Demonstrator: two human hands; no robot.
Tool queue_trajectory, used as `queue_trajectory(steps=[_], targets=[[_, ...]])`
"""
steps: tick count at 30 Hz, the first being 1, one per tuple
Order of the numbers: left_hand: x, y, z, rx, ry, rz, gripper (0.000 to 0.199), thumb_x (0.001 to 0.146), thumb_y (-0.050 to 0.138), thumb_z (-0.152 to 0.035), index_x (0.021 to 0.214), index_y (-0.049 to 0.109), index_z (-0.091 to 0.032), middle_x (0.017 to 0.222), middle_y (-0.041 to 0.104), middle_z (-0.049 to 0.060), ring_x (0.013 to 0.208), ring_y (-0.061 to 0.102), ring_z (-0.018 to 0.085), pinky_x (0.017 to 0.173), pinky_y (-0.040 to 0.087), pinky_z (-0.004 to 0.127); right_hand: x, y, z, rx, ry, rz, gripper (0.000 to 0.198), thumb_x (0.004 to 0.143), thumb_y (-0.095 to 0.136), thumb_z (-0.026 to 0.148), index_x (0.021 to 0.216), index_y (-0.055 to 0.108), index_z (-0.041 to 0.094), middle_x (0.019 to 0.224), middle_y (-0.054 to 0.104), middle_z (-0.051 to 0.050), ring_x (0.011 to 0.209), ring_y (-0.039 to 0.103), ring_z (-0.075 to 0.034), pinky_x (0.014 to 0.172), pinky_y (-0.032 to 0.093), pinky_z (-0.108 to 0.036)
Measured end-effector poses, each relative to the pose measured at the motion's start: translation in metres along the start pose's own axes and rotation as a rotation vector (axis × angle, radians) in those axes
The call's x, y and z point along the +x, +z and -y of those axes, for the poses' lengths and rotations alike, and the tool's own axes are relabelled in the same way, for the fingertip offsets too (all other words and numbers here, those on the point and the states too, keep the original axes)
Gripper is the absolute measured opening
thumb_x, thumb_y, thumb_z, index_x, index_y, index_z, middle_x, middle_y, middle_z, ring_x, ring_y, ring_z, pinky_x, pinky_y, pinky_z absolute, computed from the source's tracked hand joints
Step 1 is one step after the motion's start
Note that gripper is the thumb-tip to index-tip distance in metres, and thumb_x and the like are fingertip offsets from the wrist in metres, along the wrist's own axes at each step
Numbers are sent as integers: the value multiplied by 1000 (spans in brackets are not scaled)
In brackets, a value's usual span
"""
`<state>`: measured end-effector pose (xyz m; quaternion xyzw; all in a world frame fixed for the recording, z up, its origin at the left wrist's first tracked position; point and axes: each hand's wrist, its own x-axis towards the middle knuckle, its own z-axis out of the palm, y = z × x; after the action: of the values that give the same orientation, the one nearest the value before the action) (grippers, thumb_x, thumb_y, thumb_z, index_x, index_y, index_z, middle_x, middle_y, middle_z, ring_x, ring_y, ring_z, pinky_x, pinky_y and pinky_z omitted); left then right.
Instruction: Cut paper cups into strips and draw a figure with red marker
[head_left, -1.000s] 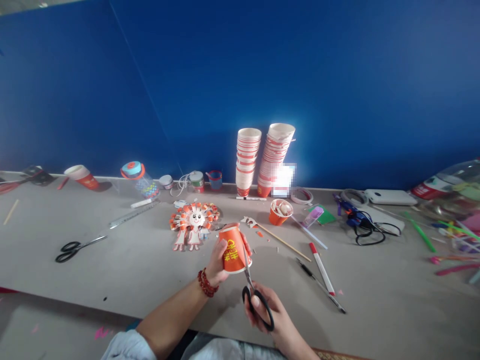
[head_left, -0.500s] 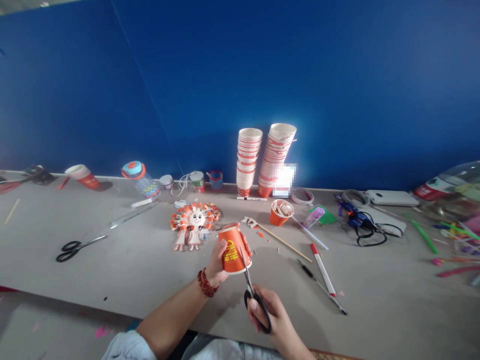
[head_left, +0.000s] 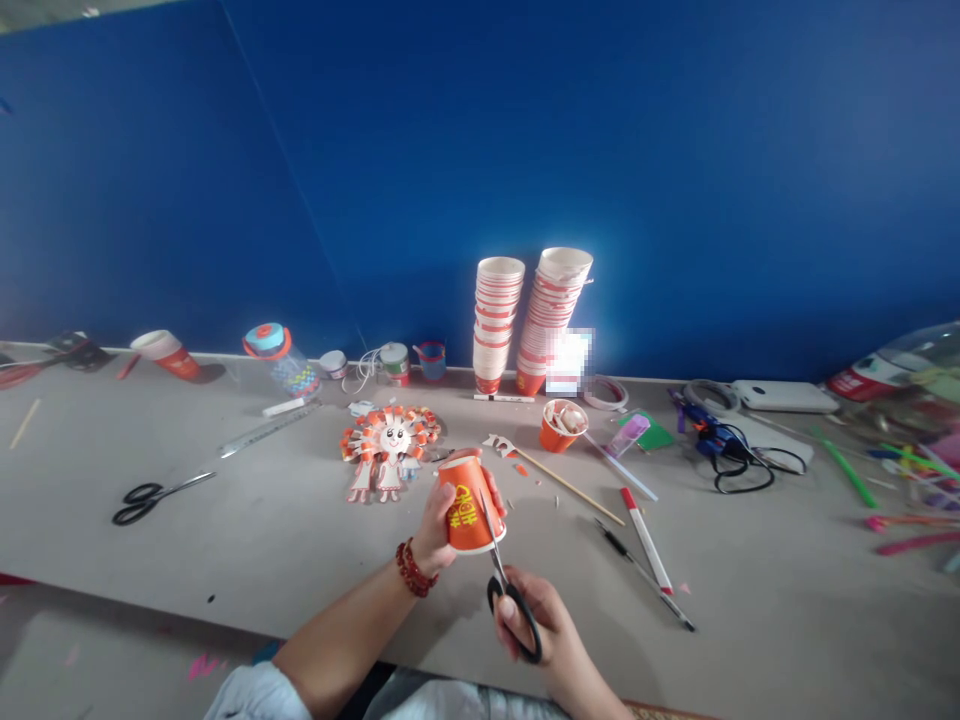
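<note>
A red-orange paper cup (head_left: 466,505) with yellow lettering is held above the table, its wide white rim turned down toward me. My left hand (head_left: 439,525), with a beaded bracelet at the wrist, wraps round it from the left, fingertips showing on the far right side. My right hand (head_left: 536,620) grips black-handled scissors (head_left: 517,610) by the finger loops. Their blades point up and cross the rim, lying along the cup's right side; one blade seems to be inside the cup. Just beyond stand paper-cut figures (head_left: 391,450) with smiling faces and curled orange-and-white strips.
Two tall stacks of paper cups (head_left: 499,320) stand against the blue wall. A small cup of scraps (head_left: 562,430), a wooden stick (head_left: 570,485), a red-and-white marker (head_left: 646,540) and a pen (head_left: 645,573) lie to the right. A second pair of scissors (head_left: 154,497) rests at left. A glue gun (head_left: 716,435) is farther right.
The cup and my left hand have shifted very slightly down and to the right. The scissors stay at the rim, with almost no movement of my right hand.
</note>
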<state>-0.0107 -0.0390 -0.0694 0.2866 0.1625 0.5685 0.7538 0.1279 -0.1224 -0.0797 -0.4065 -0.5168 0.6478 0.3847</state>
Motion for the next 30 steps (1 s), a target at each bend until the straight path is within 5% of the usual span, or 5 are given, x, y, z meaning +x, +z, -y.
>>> queue_trajectory(steps=[30], targets=[[-1, 3, -4, 112, -2, 106, 54, 79, 66, -51, 123, 51, -25, 94, 61, 7, 78, 63, 23, 69, 52, 40, 3, -7, 8, -64, 39, -11, 60, 75, 53, 78, 65, 44, 20, 45, 45, 4, 40, 33, -8, 45, 24, -23]])
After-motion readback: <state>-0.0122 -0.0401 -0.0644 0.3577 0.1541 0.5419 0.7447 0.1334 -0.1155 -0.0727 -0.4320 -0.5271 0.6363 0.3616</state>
